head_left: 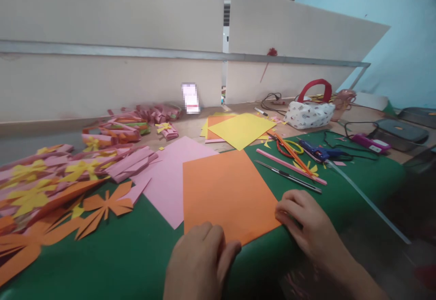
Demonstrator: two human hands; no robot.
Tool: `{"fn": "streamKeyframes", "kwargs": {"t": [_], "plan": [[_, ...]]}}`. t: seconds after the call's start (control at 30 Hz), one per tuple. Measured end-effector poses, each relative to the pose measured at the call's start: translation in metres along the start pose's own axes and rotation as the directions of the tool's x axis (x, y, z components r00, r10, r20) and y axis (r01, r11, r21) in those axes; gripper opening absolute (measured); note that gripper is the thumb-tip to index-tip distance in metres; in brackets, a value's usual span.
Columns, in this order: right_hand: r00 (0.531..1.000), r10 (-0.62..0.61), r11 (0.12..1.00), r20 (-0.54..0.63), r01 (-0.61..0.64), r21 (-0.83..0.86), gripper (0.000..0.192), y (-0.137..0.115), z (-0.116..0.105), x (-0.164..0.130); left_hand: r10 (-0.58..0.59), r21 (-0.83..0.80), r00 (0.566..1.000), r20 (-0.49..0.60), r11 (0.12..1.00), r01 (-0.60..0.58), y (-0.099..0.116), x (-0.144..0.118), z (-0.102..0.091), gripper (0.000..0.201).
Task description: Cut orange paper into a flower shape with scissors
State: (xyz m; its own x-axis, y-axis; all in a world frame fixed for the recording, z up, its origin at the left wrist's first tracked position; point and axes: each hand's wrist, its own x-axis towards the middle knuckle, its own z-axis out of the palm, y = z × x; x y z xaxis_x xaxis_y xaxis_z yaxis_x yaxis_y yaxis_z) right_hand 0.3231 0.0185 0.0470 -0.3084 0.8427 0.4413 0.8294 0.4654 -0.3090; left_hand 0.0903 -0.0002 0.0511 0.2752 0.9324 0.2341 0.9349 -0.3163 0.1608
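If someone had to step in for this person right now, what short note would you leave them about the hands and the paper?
Left hand: resting on the near edge of the orange sheet, holding nothing.
Right hand: fingertips on the sheet's near right corner.
The sheet lies flat and uncut on the green mat, overlapping a pink sheet.
Done: cut orange flower shapes and pink-and-yellow pieces piled at left.
Left: this sheet is unfolded; scissors and glue gun lie to the right.

Pink sheet (173, 177), yellow sheet (241, 130), blue glue gun (315, 151), red-handled pouch (309, 111), perhaps paper flowers (102, 204) at left.
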Motion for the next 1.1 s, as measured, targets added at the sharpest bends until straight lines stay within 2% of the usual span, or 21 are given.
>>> {"fn": "streamKeyframes", "kwargs": {"t": [0.07, 0.13, 0.23, 0.33, 0.43, 0.6, 0.7, 0.8, 0.9, 1.0, 1.1], "plan": [[0.99, -0.141, 0.99, -0.026, 0.141, -0.005, 0.023, -0.009, 0.002, -0.001, 0.002, 0.004, 1.0, -0.013, 1.0, -0.002, -0.002, 0.0, 0.0, 0.029], [0.951, -0.306, 0.952, -0.034, 0.306, -0.003, 0.025, -0.021, 0.005, -0.003, 0.02, 0.003, 1.0, -0.022, 1.0, -0.02, -0.003, -0.001, 0.001, 0.028], [0.91, -0.413, 0.91, -0.048, 0.409, -0.071, 0.031, -0.038, 0.011, -0.007, 0.045, 0.003, 0.998, -0.035, 0.999, -0.045, -0.003, -0.002, 0.001, 0.029], [0.916, -0.396, 0.905, -0.072, 0.376, -0.199, 0.034, -0.046, 0.017, -0.011, 0.037, 0.006, 0.998, -0.043, 0.999, -0.037, -0.002, -0.002, 0.0, 0.03], [0.927, -0.366, 0.903, -0.084, 0.332, -0.275, 0.033, -0.042, 0.018, -0.016, 0.028, -0.004, 0.999, -0.024, 1.0, -0.028, -0.002, -0.001, 0.0, 0.027], [0.958, -0.286, 0.907, -0.035, 0.259, -0.333, 0.039, -0.011, 0.01, -0.034, 0.01, -0.027, 1.0, 0.012, 1.0, -0.01, -0.003, -0.001, -0.001, 0.029], [0.983, -0.181, 0.907, -0.021, 0.159, -0.389, 0.045, 0.009, 0.003, -0.043, 0.002, -0.038, 1.0, 0.029, 0.999, -0.001, -0.003, 0.0, 0.0, 0.031], [0.994, -0.102, 0.899, -0.038, 0.075, -0.432, 0.051, 0.018, -0.002, -0.046, -0.011, -0.042, 0.999, 0.036, 0.999, 0.013, -0.003, 0.002, -0.001, 0.032], [0.989, -0.122, 0.905, -0.081, 0.077, -0.419, 0.06, 0.009, -0.003, -0.043, -0.018, -0.041, 0.998, 0.054, 0.999, 0.021, -0.002, 0.002, -0.004, 0.032], [0.968, -0.167, 0.929, -0.186, 0.091, -0.358, 0.07, -0.011, -0.004, -0.037, -0.02, -0.047, 0.997, 0.073, 0.999, 0.024, -0.001, 0.002, -0.006, 0.032], [0.947, -0.105, 0.949, -0.305, 0.005, -0.314, 0.07, -0.024, -0.005, -0.033, -0.03, -0.049, 0.996, 0.087, 0.998, 0.035, -0.002, 0.001, -0.006, 0.032]]}}
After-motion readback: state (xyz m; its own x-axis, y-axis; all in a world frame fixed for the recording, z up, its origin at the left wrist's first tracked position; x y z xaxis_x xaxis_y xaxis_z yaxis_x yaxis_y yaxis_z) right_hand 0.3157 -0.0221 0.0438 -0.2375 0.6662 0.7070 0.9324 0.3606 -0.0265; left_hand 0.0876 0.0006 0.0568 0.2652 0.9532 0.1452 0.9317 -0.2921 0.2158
